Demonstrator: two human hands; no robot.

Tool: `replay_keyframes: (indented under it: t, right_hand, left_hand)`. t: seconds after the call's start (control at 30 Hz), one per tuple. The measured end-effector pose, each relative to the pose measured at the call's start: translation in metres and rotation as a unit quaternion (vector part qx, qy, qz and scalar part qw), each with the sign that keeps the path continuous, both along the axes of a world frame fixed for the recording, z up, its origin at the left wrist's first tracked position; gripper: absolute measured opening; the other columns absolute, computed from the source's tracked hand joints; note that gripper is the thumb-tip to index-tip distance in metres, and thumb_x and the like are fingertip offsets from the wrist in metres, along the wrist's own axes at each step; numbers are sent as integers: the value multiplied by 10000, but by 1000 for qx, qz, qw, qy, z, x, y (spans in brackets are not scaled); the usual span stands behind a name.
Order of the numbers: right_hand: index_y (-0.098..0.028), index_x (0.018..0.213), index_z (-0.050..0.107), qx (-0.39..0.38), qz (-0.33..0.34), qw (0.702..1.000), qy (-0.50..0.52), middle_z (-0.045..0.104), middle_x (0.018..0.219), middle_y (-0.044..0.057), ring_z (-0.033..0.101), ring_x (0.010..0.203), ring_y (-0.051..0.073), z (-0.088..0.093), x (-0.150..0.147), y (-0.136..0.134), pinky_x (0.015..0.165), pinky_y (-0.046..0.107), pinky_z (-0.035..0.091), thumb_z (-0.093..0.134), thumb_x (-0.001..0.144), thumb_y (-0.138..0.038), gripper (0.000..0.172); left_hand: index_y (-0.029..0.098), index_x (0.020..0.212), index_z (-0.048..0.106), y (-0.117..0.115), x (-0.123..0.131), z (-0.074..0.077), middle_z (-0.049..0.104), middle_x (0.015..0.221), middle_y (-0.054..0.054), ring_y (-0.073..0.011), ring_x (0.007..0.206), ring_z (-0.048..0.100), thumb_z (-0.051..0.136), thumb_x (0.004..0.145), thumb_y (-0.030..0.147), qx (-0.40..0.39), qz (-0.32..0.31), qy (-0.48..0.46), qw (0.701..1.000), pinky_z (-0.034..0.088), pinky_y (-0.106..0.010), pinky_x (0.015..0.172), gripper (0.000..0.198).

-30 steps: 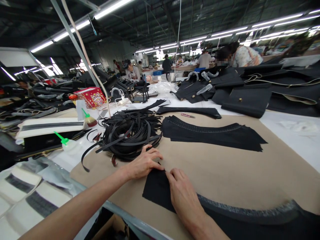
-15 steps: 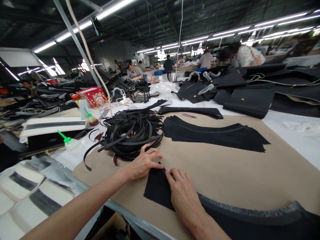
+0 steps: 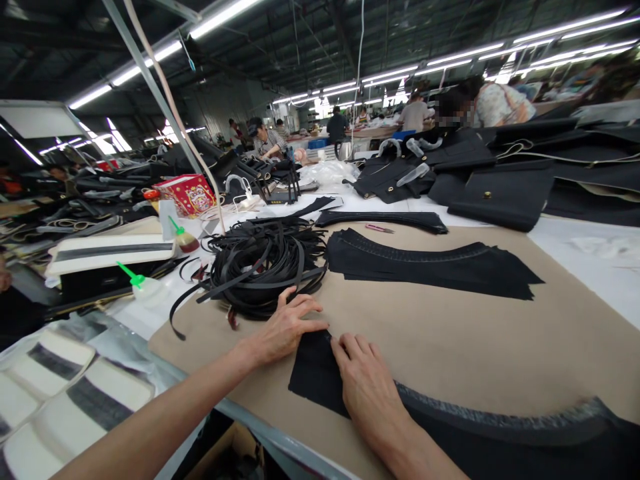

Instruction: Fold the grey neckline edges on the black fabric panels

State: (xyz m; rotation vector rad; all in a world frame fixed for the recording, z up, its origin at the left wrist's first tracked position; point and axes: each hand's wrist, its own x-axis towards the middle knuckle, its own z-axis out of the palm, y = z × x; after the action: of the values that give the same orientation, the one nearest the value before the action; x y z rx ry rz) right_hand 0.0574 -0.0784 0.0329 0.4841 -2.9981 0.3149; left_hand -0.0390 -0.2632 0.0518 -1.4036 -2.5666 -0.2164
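A black fabric piece (image 3: 313, 373) with a curved edge lies on the brown board, running from the middle to the lower right. Along its curve runs a greyish, shiny band (image 3: 480, 420). At the piece's far left corner is my left hand (image 3: 287, 327), its fingers spread and its thumb touching the edge. My right hand (image 3: 367, 387) bends over the same end, with fingertips and thumb closed on the upper edge close to the left thumb. Part of the fabric is hidden beneath the right hand and forearm.
Beyond my left hand sits a coil of black straps (image 3: 265, 267). A stack of curved black pieces (image 3: 425, 267) and small pink-handled snips (image 3: 379, 229) lie farther back on the brown board (image 3: 450, 333). Green-tipped bottles (image 3: 143, 283) stand at left; black bags (image 3: 500, 190) lie at back right.
The left thumb has shifted slightly up at the fabric's corner. The right hand keeps its place on the edge. The whole view has moved a little.
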Motion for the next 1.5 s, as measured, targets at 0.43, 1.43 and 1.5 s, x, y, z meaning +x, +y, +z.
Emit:
replay_keyframes:
  t: [0.43, 1.43, 1.5]
  right_hand:
    - [-134, 1218, 576, 16, 5, 1000, 11, 579, 1069, 98, 497, 946, 257, 2, 1, 0, 801, 387, 365, 407, 841, 8, 436]
    - [-149, 1056, 559, -123, -33, 989, -72, 620, 1024, 92, 548, 994, 246, 24, 14, 41, 847, 353, 383, 566, 851, -149, 205]
    - [-149, 1034, 567, -124, -40, 988, -89, 633, 1003, 93, 560, 981, 247, 27, 16, 44, 827, 343, 382, 572, 832, -147, 201]
  left_hand:
    - [242, 949, 675, -8, 4, 0, 595, 1180, -53, -206, 1207, 452, 434, 896, 56, 22, 59, 87, 994, 157, -513, 1091, 309]
    - [279, 1021, 635, 53, 63, 4, 650, 1028, 18, -189, 1051, 533, 632, 812, 177, 99, 93, -134, 982, 203, -462, 1017, 232]
    - [265, 966, 645, 59, 62, 4, 658, 980, 23, -192, 1029, 546, 654, 779, 148, 84, 90, -157, 980, 204, -463, 1010, 220]
